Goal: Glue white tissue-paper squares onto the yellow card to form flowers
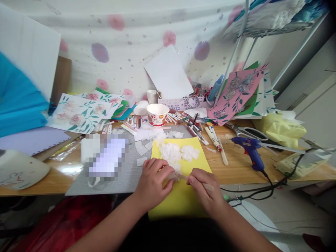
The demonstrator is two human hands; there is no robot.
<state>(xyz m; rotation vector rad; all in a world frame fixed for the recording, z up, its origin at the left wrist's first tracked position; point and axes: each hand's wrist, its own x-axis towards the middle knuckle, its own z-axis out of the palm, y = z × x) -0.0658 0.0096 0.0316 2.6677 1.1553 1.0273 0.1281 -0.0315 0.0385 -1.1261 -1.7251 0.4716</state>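
Observation:
A yellow card sheet [195, 145] lies on the desk edge in front of me, with two fluffy white tissue tufts [179, 152] stuck near its top. My left hand [153, 181] is closed, pinching a small piece of white tissue [173, 176] over the card. My right hand [203, 189] is closed round a thin pale stick [208, 187] whose tip meets that tissue. Loose white tissue squares [142, 149] lie on the grey cutting mat [131, 176] to the left.
A blue glue gun [250, 148] with black cable lies right, scissors [244, 131] behind it. Paper cup [157, 114], several pens and markers [195, 127], floral cards [78, 112], a pink card [236, 92], yellow tissue [282, 129] crowd the back. A blurred-out object sits left.

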